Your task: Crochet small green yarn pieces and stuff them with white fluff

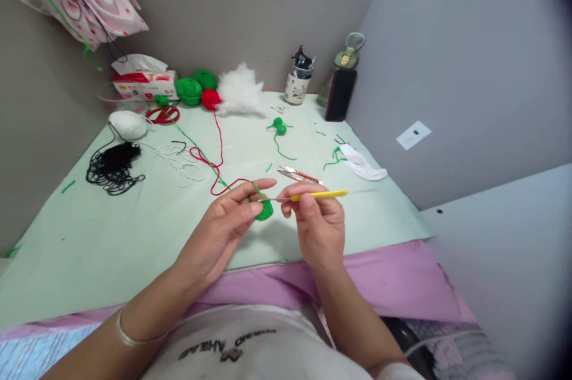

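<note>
Between the thumb and fingers of my left hand (230, 213) is a small green crochet piece (265, 211), with green yarn running over the raised index finger. My right hand (318, 213) grips a crochet hook (328, 194) by its yellow handle, the metal shaft pointing left. The hook's tip meets the top edge of the green piece; whether a loop is on it is too small to tell. Red yarn (217, 174) trails over the table up to my left hand. Just beyond my right hand lie thread snips (299, 175) with orange-red handles.
Along the back stand a tissue box (147, 83), green yarn balls (189, 91), a red ball (210, 99), white stuffing (241, 91), a pen cup (298, 85), a bottle (348, 58) and a phone (340, 95). Black yarn (115, 165) lies left, white cloth (361, 162) right.
</note>
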`<action>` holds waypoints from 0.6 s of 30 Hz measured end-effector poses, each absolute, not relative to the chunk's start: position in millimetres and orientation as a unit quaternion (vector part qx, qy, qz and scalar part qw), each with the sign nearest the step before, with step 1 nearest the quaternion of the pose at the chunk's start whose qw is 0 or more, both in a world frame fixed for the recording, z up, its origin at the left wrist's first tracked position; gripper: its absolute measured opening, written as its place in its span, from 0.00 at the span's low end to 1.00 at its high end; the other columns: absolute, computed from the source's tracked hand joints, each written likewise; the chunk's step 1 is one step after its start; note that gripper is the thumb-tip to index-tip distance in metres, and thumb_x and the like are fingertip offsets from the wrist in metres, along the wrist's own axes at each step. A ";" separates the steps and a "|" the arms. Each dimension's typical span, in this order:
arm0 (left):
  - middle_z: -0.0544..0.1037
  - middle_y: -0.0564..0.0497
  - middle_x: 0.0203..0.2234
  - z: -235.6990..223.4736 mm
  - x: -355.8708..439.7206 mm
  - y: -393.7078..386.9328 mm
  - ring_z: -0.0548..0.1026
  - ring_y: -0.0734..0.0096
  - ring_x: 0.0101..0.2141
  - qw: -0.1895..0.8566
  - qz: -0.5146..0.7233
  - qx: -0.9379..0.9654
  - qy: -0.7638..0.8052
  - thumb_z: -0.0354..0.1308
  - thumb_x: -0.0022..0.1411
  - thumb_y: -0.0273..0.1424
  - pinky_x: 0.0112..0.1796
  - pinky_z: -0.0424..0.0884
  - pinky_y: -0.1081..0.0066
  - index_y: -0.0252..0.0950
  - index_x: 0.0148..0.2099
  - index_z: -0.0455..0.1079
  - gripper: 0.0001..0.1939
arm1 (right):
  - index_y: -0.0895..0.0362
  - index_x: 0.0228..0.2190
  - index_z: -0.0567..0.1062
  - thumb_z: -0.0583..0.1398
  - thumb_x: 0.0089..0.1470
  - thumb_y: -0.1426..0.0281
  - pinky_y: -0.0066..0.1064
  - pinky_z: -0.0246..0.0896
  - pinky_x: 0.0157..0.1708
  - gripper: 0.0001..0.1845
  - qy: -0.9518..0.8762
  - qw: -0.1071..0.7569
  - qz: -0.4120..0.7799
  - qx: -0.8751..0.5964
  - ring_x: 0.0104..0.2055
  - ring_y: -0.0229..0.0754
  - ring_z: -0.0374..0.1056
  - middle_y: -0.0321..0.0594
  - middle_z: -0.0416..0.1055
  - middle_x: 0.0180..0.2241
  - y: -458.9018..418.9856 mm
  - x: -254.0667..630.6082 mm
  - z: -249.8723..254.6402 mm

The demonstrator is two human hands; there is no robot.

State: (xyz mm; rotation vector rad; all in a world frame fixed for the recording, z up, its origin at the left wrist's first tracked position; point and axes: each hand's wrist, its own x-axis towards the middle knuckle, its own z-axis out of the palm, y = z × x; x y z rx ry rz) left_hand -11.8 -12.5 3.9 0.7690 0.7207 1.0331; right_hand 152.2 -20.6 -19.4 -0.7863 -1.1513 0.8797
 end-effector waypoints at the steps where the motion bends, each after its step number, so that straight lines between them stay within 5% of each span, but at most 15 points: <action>1: 0.81 0.52 0.36 3.5 -11.5 -13.4 0.75 0.69 0.41 0.733 0.468 0.373 0.325 0.72 0.61 0.32 0.48 0.70 0.69 0.44 0.51 0.85 0.14 | 0.52 0.37 0.84 0.64 0.66 0.60 0.33 0.71 0.30 0.11 -0.520 0.670 0.401 -0.346 0.31 0.39 0.74 0.39 0.82 0.35 -20.0 151.5 -20.2; 12: 0.75 0.52 0.36 1.0 -20.0 -19.2 0.71 0.66 0.40 0.649 0.473 0.459 0.380 0.71 0.63 0.36 0.42 0.66 0.69 0.48 0.51 0.84 0.14 | 0.54 0.36 0.79 0.61 0.69 0.58 0.32 0.69 0.29 0.14 -0.501 0.650 0.455 -0.346 0.27 0.37 0.72 0.39 0.81 0.32 -19.8 156.2 -12.9; 18: 0.77 0.52 0.37 -0.2 -16.9 -19.9 0.72 0.67 0.38 0.560 0.493 0.523 0.411 0.70 0.64 0.31 0.44 0.69 0.67 0.47 0.52 0.84 0.14 | 0.50 0.43 0.80 0.56 0.72 0.68 0.36 0.74 0.35 0.12 -0.614 0.632 0.287 -0.377 0.34 0.40 0.77 0.39 0.82 0.39 -32.9 154.2 -12.3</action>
